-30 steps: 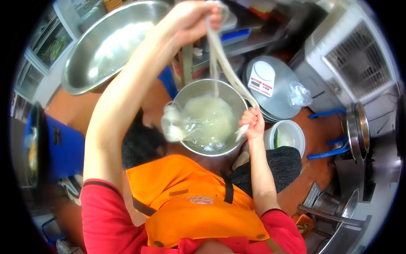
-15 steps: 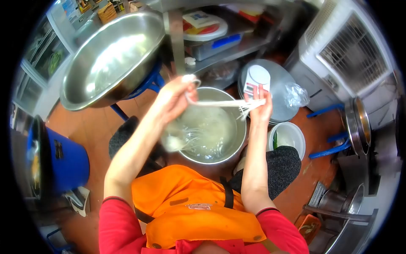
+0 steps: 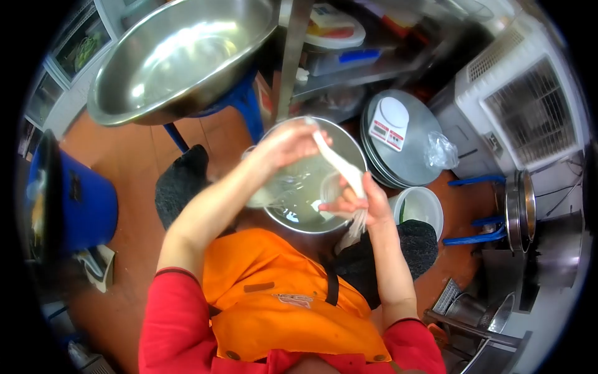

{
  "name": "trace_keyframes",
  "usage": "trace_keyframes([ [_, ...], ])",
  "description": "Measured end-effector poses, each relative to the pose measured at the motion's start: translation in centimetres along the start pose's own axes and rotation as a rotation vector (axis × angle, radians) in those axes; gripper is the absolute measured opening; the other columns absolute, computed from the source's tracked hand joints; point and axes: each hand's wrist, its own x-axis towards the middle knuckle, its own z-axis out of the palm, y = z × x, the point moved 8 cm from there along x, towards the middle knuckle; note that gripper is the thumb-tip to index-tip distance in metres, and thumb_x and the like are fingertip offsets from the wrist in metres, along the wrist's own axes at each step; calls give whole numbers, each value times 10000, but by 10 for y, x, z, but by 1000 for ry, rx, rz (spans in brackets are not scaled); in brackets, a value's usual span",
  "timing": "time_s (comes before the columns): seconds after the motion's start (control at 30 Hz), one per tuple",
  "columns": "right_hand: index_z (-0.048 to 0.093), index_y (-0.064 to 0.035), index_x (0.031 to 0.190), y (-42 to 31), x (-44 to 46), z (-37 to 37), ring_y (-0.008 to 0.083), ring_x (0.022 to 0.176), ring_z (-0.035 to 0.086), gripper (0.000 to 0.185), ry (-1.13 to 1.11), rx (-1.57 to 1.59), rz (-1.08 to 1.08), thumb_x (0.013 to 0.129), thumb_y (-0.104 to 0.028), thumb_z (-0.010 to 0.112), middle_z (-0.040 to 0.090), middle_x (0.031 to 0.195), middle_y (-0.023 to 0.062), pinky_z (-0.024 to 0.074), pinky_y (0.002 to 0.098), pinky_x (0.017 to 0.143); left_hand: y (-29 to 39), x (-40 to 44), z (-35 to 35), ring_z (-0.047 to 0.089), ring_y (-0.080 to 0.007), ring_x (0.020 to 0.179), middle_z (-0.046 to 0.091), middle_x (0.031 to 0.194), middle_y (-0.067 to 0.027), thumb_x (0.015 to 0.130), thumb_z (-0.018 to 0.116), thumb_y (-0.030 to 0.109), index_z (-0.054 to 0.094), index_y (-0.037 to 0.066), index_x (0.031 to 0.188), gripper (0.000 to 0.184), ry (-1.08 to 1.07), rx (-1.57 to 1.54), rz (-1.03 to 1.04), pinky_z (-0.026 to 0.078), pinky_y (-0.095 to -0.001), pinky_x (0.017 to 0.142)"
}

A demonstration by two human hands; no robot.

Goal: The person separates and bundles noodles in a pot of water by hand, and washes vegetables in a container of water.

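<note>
My left hand [image 3: 290,144] grasps 1 end of the white noodle bundle [image 3: 339,161]; my right hand [image 3: 371,202] clasps it near the loose tips. Below them is a metal pot [image 3: 346,141].

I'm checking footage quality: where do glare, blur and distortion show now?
Head view: glare whitens the large silver metal basin and glints in the round silver metal pot; head view: the grey metal shelf looks soft; head view: wide-angle distortion, corners black.
</note>
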Motion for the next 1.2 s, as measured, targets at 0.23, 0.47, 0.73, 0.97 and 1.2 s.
trace_keyframes([
  [0.23,444,-75,1282,-36,33,27,141,585,469,511,-7,51,24,966,-475,402,357,599,-39,393,652,936,22,-4,0,621,-187,939,637,1020,-116,965,385,517,619,-4,1025,574,-14,1167,125,500,-332,826],
  [0.47,395,-163,1333,-73,57,55,171,654,482,518,-68,104,-91,949,-511,389,354,643,-31,373,680,940,3,-16,88,612,-203,943,608,1073,-117,948,358,556,530,15,1227,632,-99,307,-60,514,-319,820],
  [0.73,428,-173,1323,-171,66,-18,217,986,597,434,317,-276,-488,964,-416,440,521,770,-21,426,550,975,-64,-6,64,526,-109,791,555,883,-31,941,536,385,551,45,1141,395,-468,648,-132,441,-263,730],
  [0.97,520,-51,1283,-93,61,-84,117,865,588,490,476,-1487,11,951,-410,487,613,894,15,436,235,792,1,15,37,557,-134,742,616,836,-58,817,585,154,589,15,1062,283,-297,1242,-27,463,-292,689],
  [1.2,469,36,1256,-37,53,-74,218,750,627,534,127,-176,217,1002,-413,332,568,709,54,459,444,917,39,37,17,535,-119,850,598,909,-64,751,547,98,559,8,1015,279,-214,1205,159,434,-267,747],
])
